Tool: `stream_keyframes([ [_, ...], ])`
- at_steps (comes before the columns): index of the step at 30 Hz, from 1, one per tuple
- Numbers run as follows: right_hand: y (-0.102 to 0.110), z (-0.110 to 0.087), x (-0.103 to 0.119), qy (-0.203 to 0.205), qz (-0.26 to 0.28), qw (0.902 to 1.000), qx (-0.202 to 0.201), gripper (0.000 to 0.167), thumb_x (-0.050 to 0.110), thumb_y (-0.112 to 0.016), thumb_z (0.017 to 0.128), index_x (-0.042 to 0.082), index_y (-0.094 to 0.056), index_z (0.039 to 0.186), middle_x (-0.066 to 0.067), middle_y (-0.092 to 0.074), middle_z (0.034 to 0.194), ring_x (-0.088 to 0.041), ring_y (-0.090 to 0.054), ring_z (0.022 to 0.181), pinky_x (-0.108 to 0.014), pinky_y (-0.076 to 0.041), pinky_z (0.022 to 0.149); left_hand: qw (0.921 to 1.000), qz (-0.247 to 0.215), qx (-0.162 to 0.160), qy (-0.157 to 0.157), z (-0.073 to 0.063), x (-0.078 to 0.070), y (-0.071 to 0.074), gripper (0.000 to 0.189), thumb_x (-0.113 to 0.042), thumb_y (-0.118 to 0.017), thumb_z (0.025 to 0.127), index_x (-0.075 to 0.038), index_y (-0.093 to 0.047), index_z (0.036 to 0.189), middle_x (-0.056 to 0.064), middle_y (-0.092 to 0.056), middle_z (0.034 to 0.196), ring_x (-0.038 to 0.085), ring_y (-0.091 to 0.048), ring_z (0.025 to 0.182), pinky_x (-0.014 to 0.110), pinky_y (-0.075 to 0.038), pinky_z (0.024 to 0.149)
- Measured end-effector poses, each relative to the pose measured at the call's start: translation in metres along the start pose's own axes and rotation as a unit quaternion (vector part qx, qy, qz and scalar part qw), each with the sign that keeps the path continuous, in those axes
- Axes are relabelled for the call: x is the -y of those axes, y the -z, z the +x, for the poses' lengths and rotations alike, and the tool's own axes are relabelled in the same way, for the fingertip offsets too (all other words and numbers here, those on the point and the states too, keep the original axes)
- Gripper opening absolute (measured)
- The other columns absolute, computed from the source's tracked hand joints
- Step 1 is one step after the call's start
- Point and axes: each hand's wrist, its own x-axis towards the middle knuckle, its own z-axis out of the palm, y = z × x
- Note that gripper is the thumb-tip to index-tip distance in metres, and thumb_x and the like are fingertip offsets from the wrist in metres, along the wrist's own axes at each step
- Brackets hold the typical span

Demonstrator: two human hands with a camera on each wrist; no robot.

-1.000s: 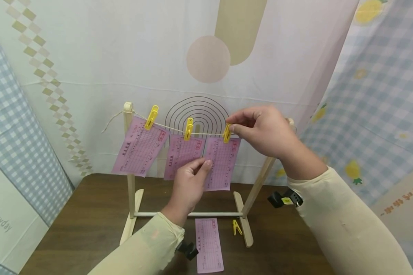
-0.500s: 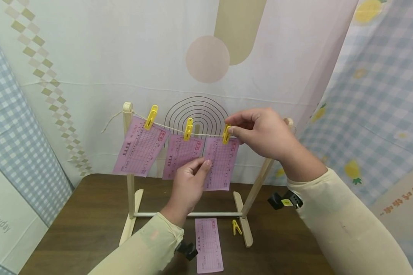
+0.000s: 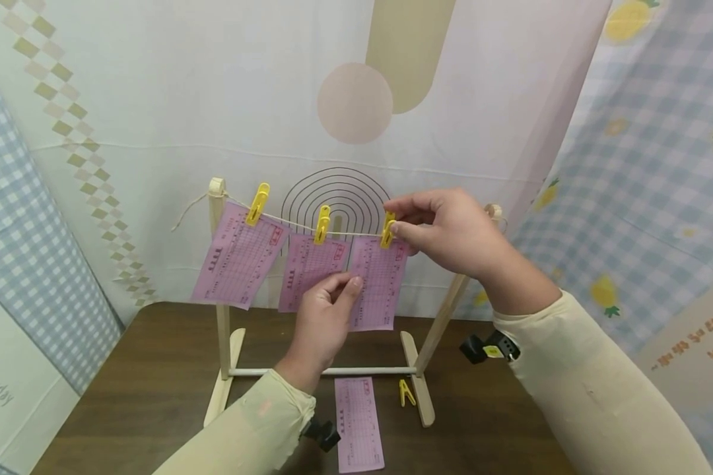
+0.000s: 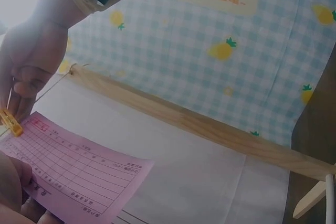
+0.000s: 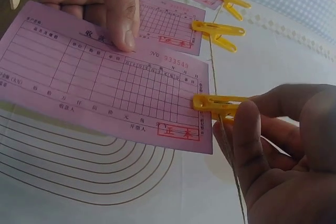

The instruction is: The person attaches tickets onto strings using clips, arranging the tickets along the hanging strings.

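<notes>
My right hand point(image 3: 460, 231) pinches the yellow clothespin point(image 5: 218, 104) farthest right on the string point(image 5: 231, 166). That clothespin sits over the top edge of a pink receipt slip point(image 3: 380, 284) and the string. My left hand point(image 3: 327, 316) pinches the same slip by its left edge, thumb on the printed face, as the right wrist view shows. Two more pink slips hang to the left, a tilted one point(image 3: 237, 257) and a middle one point(image 3: 309, 264) partly behind my left hand. Each hangs from its own yellow clothespin, the left one point(image 3: 258, 204) and the middle one point(image 3: 322, 225).
The string spans two wooden posts, left point(image 3: 222, 277) and right point(image 3: 445, 316), joined by a white bar point(image 3: 368, 371). On the brown table point(image 3: 148, 389), another pink slip point(image 3: 359, 425) lies in front, beside a loose yellow clothespin point(image 3: 407, 393). Patterned cloth point(image 3: 214, 99) hangs behind.
The head view has shifted slightly. Both hands keep their hold on the right-hand slip and its clothespin, with hardly any movement.
</notes>
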Motion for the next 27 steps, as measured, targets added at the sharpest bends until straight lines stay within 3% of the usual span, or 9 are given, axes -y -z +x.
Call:
stream_keyframes([
  [9,0.001,-0.001,-0.003,0.009,0.008,0.9999,0.004,0.033,0.016,-0.076,0.107,0.012,-0.078,0.139,-0.009,-0.082,0.125,-0.022,-0.08,0.107,-0.03,-0.068,0.083,0.9999,-0.011,0.003,-0.006,0.001,0.003,0.0,0.031,-0.033,-0.074,0.111,-0.01,-0.081,0.13,0.008,-0.08,0.123,0.016,-0.07,0.111,0.026,-0.06,0.094],
  [17,0.004,-0.006,-0.003,0.008,0.006,0.9999,-0.002,0.034,0.02,-0.078,0.106,0.015,-0.078,0.14,-0.005,-0.082,0.13,-0.019,-0.079,0.118,-0.027,-0.066,0.09,0.9998,-0.002,0.021,0.007,-0.003,0.005,0.002,0.023,-0.028,-0.076,0.11,-0.011,-0.081,0.125,0.006,-0.074,0.107,0.016,-0.061,0.091,0.024,-0.052,0.072],
  [22,0.005,-0.014,-0.001,0.01,-0.005,0.9998,-0.014,0.033,0.025,-0.08,0.106,0.019,-0.079,0.139,0.001,-0.081,0.134,-0.016,-0.079,0.119,-0.032,-0.066,0.094,0.9965,0.033,0.069,0.034,-0.01,0.012,0.008,0.032,-0.022,-0.075,0.107,-0.014,-0.074,0.138,0.004,-0.077,0.127,0.02,-0.072,0.114,0.034,-0.063,0.095],
  [27,0.004,-0.027,-0.001,0.042,-0.019,0.9977,-0.051,0.034,0.022,-0.08,0.105,0.021,-0.079,0.139,0.001,-0.081,0.133,-0.016,-0.08,0.114,-0.035,-0.066,0.093,0.9869,0.096,0.119,0.051,-0.017,0.024,0.02,0.048,-0.026,-0.076,0.107,-0.015,-0.064,0.152,0.006,-0.072,0.141,0.027,-0.07,0.132,0.048,-0.061,0.11],
])
